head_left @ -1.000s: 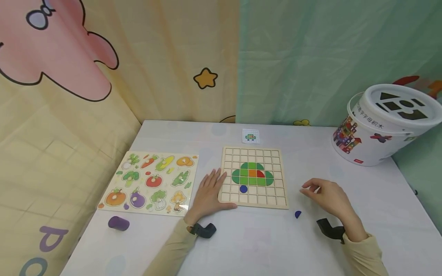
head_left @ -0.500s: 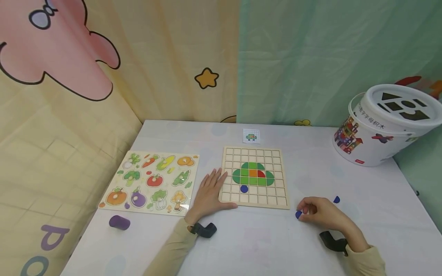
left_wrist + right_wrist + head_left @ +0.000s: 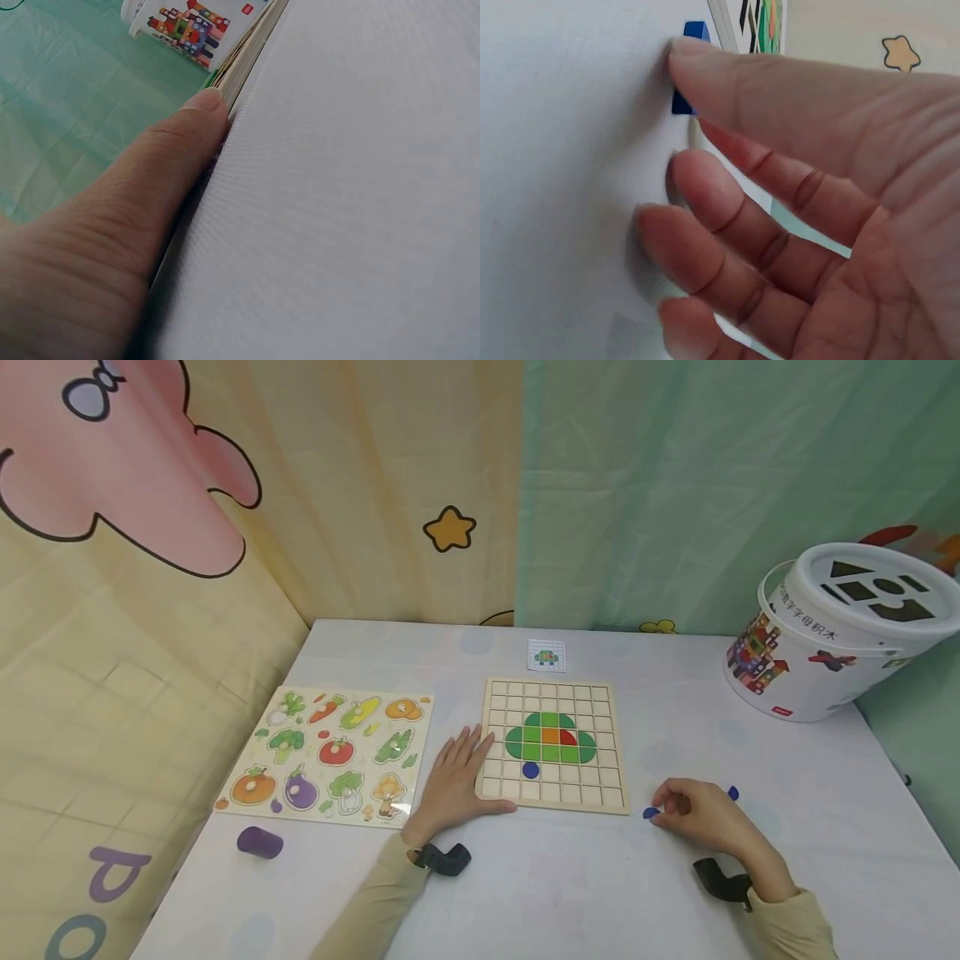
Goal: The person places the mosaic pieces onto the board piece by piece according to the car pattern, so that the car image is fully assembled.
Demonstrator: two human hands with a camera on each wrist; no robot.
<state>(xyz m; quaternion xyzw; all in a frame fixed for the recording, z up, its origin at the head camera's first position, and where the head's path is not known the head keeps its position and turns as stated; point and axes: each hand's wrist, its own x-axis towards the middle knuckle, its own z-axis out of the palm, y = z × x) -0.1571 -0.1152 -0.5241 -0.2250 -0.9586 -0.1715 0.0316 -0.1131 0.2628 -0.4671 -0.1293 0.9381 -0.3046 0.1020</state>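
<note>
In the head view my left hand (image 3: 453, 785) lies spread with straight fingers against the left side and lower-left corner of the wooden grid board (image 3: 615, 789). Its thumb (image 3: 180, 131) runs along the board's edge. On the board sits a car-like shape of green, orange and red pieces (image 3: 550, 749), with blue half-circle pieces forming a disc (image 3: 531, 770) below it. To the right of the board my right hand (image 3: 701, 814) pinches a blue half-circle piece (image 3: 681, 103) at table level. Another small blue piece (image 3: 732, 793) lies just behind that hand.
A vegetable puzzle board (image 3: 330, 756) lies at the left, a purple cylinder (image 3: 259, 842) in front of it. Behind the grid board is a small picture card (image 3: 547, 656). A white lidded bucket (image 3: 817, 643) stands at the back right.
My right hand came down and toward the front, and took hold of the blue half-circle piece, which has since turned. Another blue piece came into view behind it. The left hand stayed put.
</note>
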